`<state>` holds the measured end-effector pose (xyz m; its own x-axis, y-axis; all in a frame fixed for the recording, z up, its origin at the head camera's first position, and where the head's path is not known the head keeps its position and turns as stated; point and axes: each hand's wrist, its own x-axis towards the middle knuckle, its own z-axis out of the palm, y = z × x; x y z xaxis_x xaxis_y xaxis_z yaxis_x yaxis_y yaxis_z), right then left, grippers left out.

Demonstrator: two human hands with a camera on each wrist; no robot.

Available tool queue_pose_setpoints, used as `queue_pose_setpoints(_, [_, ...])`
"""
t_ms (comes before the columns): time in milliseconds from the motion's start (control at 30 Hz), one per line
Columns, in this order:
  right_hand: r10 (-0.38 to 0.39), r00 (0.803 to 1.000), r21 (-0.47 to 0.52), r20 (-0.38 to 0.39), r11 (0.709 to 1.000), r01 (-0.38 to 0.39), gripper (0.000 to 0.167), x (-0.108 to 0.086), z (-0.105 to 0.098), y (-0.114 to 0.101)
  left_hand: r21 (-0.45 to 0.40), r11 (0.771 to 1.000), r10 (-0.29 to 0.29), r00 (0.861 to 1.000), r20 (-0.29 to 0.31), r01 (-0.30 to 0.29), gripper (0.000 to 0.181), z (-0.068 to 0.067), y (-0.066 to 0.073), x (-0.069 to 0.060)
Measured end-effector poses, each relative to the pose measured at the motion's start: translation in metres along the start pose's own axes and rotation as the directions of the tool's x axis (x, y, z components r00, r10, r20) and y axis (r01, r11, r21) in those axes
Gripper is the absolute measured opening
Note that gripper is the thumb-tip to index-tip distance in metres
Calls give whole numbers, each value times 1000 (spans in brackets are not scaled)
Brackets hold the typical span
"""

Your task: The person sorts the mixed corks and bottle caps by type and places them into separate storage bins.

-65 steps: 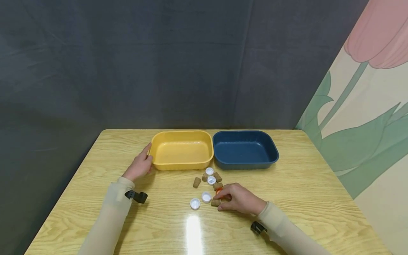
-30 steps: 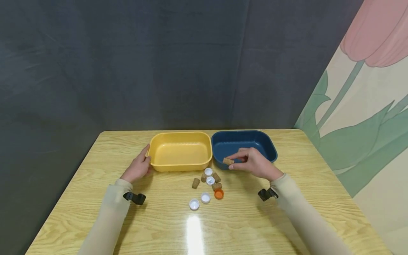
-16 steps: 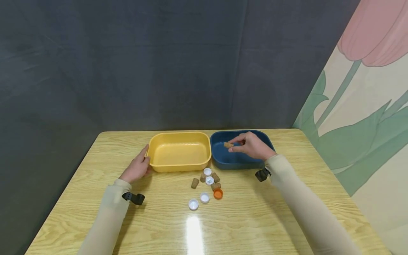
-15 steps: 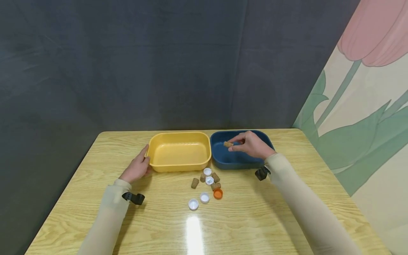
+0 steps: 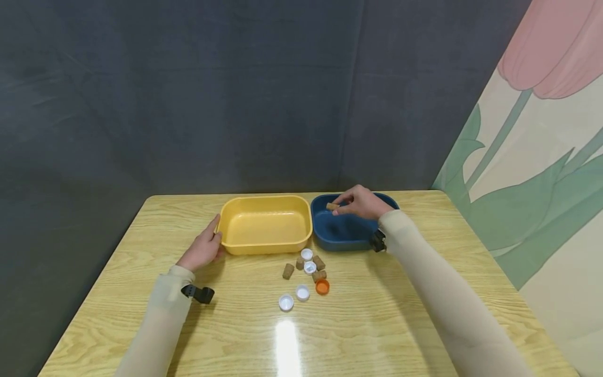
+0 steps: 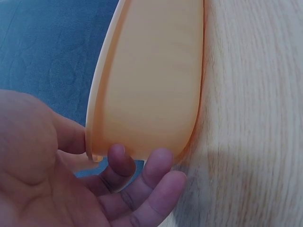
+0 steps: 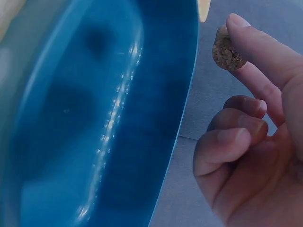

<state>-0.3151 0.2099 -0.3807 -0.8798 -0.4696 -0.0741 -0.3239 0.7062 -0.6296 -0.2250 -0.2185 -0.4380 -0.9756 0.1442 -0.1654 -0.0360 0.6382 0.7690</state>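
Note:
Between the thumb and forefinger of my right hand (image 5: 364,203) I pinch a brown cork (image 5: 332,207) above the far-left part of the blue tray (image 5: 346,246). The right wrist view shows the cork's (image 7: 228,53) speckled round end, with the other fingers curled beneath. My left hand (image 5: 201,248) touches the left end of the yellow tray (image 5: 268,247). In the left wrist view its thumb meets the rim of the yellow tray (image 6: 151,85), and relaxed fingers lie by the outer corner. Nothing lies inside the yellow tray.
In front of the trays lie several more corks (image 5: 288,270), several white bottle caps (image 5: 286,302) and an orange cap (image 5: 322,287) on the wooden table (image 5: 235,335). The two trays stand side by side against a dark curtain (image 5: 249,104).
My right hand has picked up the cork beside the orange cap, then carried it up and over the blue tray, most recently farther back and slightly left. My left hand stays at the yellow tray.

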Motion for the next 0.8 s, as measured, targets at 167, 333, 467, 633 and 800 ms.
queue_pose_setpoints(167, [30,999,-12,20,999,-30,30,5,1,1,-6,1000,1,1000,-3,-1,59,0,-1,0])
queue_pose_setpoints(333, [63,996,-14,58,998,-62,31,6,2,4,2,1000,-13,1000,3,12,59,-1,-1,1])
queue_pose_setpoints(467, [75,994,-23,82,997,-73,32,9,3,9,1,1000,-16,1000,10,16,59,-1,-1,1])
queue_pose_setpoints(633, [89,992,-34,91,996,-86,30,12,4,9,-8,1000,-3,1000,10,3,59,0,1,-1])
queue_pose_setpoints(800, [96,990,-46,108,995,-92,28,14,9,8,-7,1000,-4,1000,10,4,59,0,1,-1])
